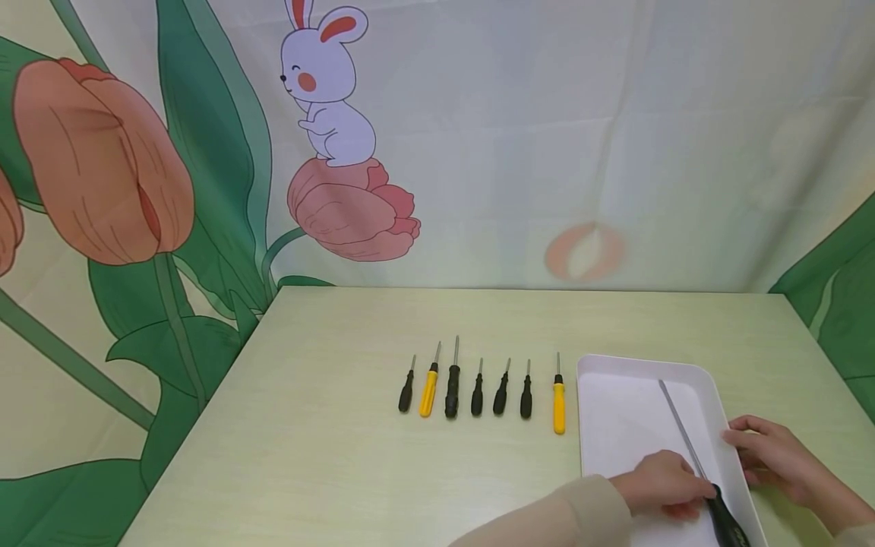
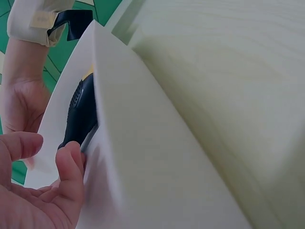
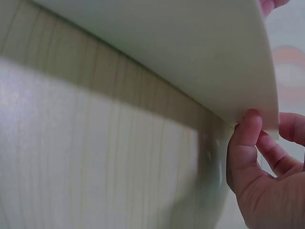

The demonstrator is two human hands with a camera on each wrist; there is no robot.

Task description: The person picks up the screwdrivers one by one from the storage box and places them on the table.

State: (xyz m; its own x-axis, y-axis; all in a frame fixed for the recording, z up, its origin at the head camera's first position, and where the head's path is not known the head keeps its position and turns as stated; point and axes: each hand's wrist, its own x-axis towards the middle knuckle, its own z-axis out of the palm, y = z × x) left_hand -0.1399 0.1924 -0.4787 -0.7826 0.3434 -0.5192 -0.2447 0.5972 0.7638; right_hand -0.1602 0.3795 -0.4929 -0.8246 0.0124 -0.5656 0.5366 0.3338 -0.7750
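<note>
A white tray (image 1: pixel 636 425) lies at the right of the table. In it rests a long screwdriver (image 1: pixel 730 523) with a black handle, its shaft slanting toward the tray's far side. My left hand (image 1: pixel 663 482) reaches over the tray, fingertips at the neck of that handle. In the left wrist view, one fingertip touches the black handle (image 2: pixel 82 112) while another digit stands apart from it. My right hand (image 1: pixel 775 456) pinches the tray's right rim, its thumb (image 3: pixel 250 126) against the outer wall in the right wrist view.
Left of the tray, several smaller screwdrivers stand in a row on the pale table (image 1: pixel 328 471): black-handled ones, such as the larger black screwdriver (image 1: pixel 452 391), and two yellow ones, including the yellow screwdriver (image 1: pixel 559 406) nearest the tray. A printed curtain (image 1: pixel 492 152) hangs behind.
</note>
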